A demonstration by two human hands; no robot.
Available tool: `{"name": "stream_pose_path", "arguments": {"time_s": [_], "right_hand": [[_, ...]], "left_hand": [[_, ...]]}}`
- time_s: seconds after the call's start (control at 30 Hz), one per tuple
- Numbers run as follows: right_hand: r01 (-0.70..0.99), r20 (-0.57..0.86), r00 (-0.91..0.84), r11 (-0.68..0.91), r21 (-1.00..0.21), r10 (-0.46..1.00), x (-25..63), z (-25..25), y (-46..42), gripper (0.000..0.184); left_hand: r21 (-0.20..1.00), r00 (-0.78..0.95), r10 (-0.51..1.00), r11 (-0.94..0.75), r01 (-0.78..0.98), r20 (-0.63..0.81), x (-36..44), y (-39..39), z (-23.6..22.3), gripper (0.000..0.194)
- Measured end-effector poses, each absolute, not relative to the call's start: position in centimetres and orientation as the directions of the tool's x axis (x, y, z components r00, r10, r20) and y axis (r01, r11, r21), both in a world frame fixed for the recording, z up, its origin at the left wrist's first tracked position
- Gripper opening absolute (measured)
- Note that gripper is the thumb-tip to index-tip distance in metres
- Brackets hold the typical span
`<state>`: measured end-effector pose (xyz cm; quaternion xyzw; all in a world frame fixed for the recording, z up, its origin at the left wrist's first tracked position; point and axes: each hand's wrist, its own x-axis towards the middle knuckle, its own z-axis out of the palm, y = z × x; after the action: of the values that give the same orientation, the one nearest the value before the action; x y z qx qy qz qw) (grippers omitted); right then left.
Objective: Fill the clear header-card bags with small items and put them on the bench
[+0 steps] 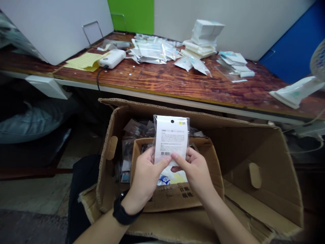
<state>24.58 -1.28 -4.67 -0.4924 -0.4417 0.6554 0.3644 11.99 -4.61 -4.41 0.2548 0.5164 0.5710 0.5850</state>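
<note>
Between my two hands is a white printed card in a clear plastic packet (172, 135), its text side with hole, barcode and yellow sticker facing me. My left hand (149, 169) grips its lower left corner, thumb on the front. Its lower right is pinched by my right hand (194, 166), the thumbs nearly meeting. The packet is held upright above a small cardboard box (175, 200), which has white, yellow and blue items inside. That box sits in a large open carton (259, 149), where several clear packets (126, 149) lie along the left and back.
On the wooden table (152, 79) are a pile of clear packets (152, 51), a stack of white cards (207, 32), more cards (235, 62), a white device with a cable (112, 58) and yellow paper (85, 61). A white fan (296, 90) stands at the right edge.
</note>
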Motion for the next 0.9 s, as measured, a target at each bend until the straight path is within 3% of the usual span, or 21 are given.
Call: {"name": "stream_pose_path", "arguments": {"time_s": [0.23,0.5,0.73,0.9], "right_hand": [[-0.218,-0.316,-0.377,-0.415,-0.884,0.871,25.3,-5.0,-0.4,0.024],[-0.313,-0.343,-0.569,-0.583,-0.75,0.747,26.7,-4.6,0.4,0.025],[-0.419,-0.356,-0.382,-0.503,-0.756,0.853,26.6,-5.0,1.0,0.028],[-0.4,-0.268,-0.268,-0.36,-0.843,0.925,26.7,-5.7,1.0,0.042]], "left_hand": [[0.726,-0.06,0.916,0.274,-0.63,-0.397,11.7,-4.4,-4.0,0.025],[0.688,-0.026,0.925,0.264,-0.676,-0.38,11.0,-4.2,-4.0,0.028],[0.512,0.007,0.907,0.244,-0.823,-0.421,10.4,-3.6,-4.0,0.046],[0.503,-0.108,0.909,0.121,-0.856,-0.403,10.1,-3.8,-3.7,0.052]]}}
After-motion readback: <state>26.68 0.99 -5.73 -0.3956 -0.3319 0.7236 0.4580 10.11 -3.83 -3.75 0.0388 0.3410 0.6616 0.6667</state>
